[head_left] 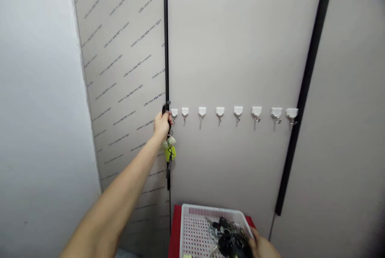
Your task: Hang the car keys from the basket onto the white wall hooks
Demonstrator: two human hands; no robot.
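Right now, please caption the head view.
Left hand holding lime-tagged keyring near white-backed metal hooks; right hand on white perforated basket.

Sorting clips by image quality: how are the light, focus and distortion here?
Head view: soft light, no harsh glare on the white hooks; head view: the keys heaped in the basket look slightly smeared and merge into dark patches; head view: the black handle at right leans strongly, perhaps wide-angle distortion, and the right-side corners darken.

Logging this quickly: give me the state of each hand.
Left hand: closed, holding a keychain.
Right hand: at the basket's right edge; cut off by the frame, so its grip cannot be told.
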